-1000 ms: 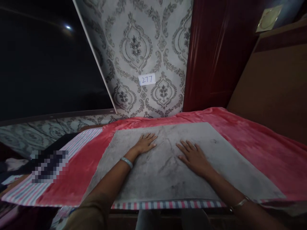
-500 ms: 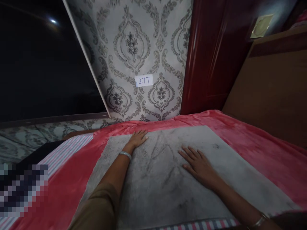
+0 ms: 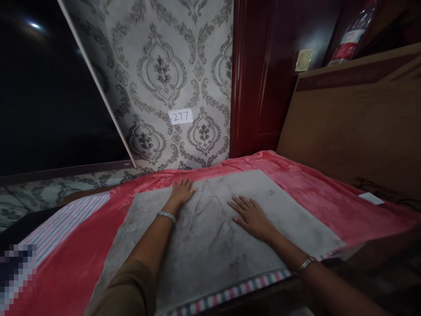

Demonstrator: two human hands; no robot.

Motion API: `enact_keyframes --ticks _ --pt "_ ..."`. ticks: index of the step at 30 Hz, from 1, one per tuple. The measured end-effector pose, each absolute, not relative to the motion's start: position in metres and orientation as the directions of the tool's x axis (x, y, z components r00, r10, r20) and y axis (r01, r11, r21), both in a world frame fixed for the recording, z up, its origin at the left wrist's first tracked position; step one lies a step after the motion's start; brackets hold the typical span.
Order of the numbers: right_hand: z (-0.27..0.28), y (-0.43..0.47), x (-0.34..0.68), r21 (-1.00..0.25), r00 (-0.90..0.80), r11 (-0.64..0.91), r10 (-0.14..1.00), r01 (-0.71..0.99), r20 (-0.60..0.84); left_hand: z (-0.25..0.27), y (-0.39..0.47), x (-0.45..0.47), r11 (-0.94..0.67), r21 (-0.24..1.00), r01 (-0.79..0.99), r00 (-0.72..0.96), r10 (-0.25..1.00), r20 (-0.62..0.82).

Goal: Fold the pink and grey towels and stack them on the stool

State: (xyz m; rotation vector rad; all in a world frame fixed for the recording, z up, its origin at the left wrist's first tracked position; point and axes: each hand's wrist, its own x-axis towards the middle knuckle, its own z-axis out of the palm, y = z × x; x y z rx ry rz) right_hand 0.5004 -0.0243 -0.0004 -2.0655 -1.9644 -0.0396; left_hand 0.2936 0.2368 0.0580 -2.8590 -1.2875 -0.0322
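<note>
A grey plush cloth [image 3: 204,254] lies spread out over a pink-red blanket [image 3: 75,250], with faint creases near its middle. My left hand [image 3: 182,192] rests flat with fingers apart on the cloth's far edge, towards its left side. Flat on the middle-right of the same cloth is my right hand [image 3: 251,216], its fingers spread. Neither hand grips anything. Each wrist has a bracelet on it.
A striped sheet [image 3: 72,219] shows at the left and along the near edge. Behind stand a dark screen [image 3: 55,101] and a patterned wall with a "277" label [image 3: 180,116]. A large cardboard box [image 3: 348,127] borders the right, with a plastic bottle [image 3: 348,44] above it.
The view has turned to the right, bringing the bottle and more of the box into sight. Both hands stay flat on the grey cloth, in much the same places.
</note>
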Motion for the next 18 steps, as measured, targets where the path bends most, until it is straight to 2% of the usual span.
enact_keyframes --ticks 7,9,18 --pt "0.008 -0.025 0.496 -0.223 0.075 -0.033 0.98 0.974 0.184 0.044 0.191 0.366 -0.894 0.125 0.43 0.903 0.427 -0.052" --pt "0.01 -0.025 0.495 -0.243 0.088 -0.046 0.983 0.969 0.163 0.039 0.197 0.375 -0.897 0.118 0.427 0.904 0.426 -0.031" --pt "0.022 -0.027 0.493 -0.338 0.107 -0.066 0.989 0.939 0.103 0.046 0.24 0.4 -0.825 0.043 0.564 0.826 0.563 -0.029"
